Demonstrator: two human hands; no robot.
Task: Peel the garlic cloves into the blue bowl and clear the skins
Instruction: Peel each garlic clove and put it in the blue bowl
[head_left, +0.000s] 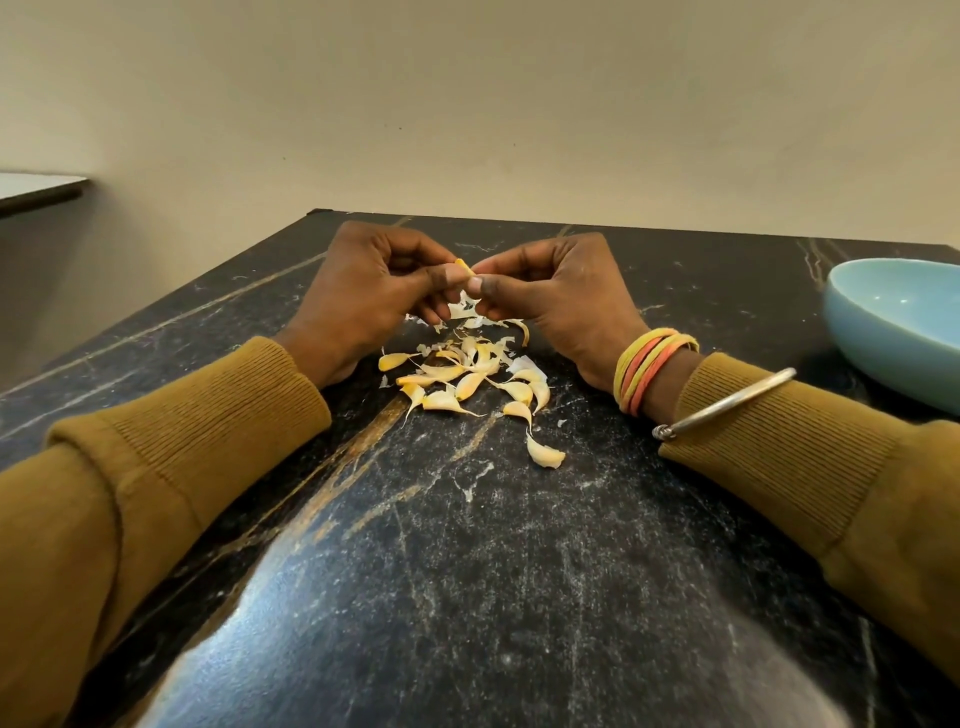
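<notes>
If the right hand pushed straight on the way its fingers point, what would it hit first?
The left hand: the right hand points across at it, both pinching one garlic clove between them. Depth looks matched, though one view cannot confirm.

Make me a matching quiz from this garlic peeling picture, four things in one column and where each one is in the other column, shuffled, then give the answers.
Things:
1. blue bowl
2. pile of garlic cloves
3. held garlic clove
4. metal bangle

Places:
A. pinched between the left hand and the right hand
B. at the far right of the countertop
C. around the right sleeve
D. lying on the countertop just below both hands

Pairs: 1-B, 2-D, 3-A, 4-C
</notes>
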